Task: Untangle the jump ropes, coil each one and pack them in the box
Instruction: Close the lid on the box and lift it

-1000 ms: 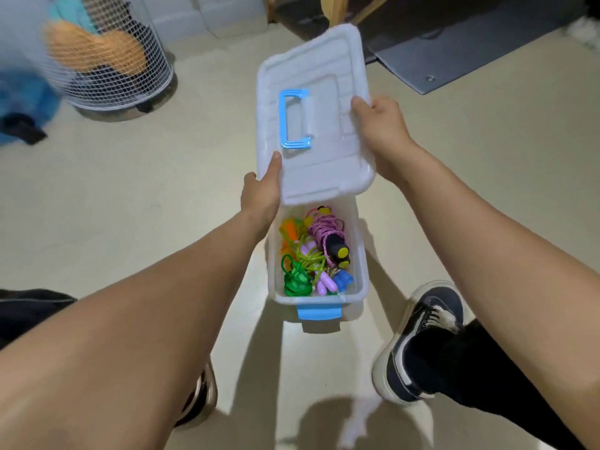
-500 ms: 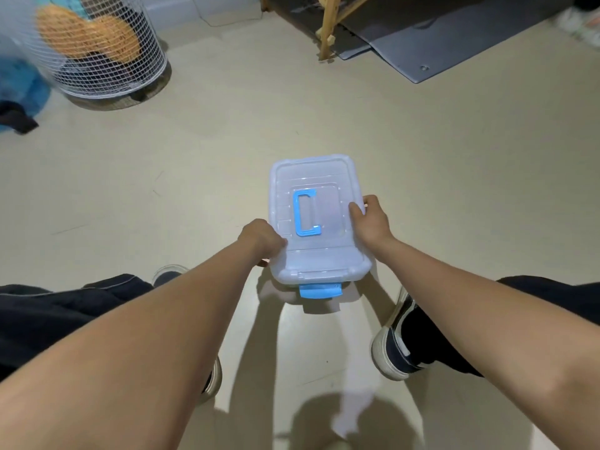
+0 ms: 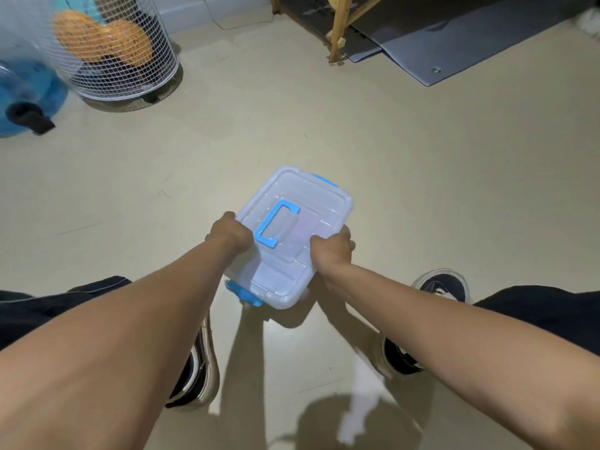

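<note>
A translucent white plastic box (image 3: 282, 280) with a blue carry handle (image 3: 276, 227) on its lid and blue latches at both ends stands on the beige floor, turned at an angle. The lid is on the box, so the jump ropes inside are hidden. My left hand (image 3: 229, 235) grips the left edge of the lid with curled fingers. My right hand (image 3: 331, 250) grips the right edge in the same way.
My two shoes (image 3: 402, 355) stand on either side below the box. A white wire basket (image 3: 130, 60) with orange and blue things stands at the far left. A wooden frame leg (image 3: 336, 34) and a grey mat (image 3: 454, 37) lie at the far right.
The lid was lifted above the open box with ropes showing; both hands brought it down onto the box. The box has since turned clockwise at an angle.
</note>
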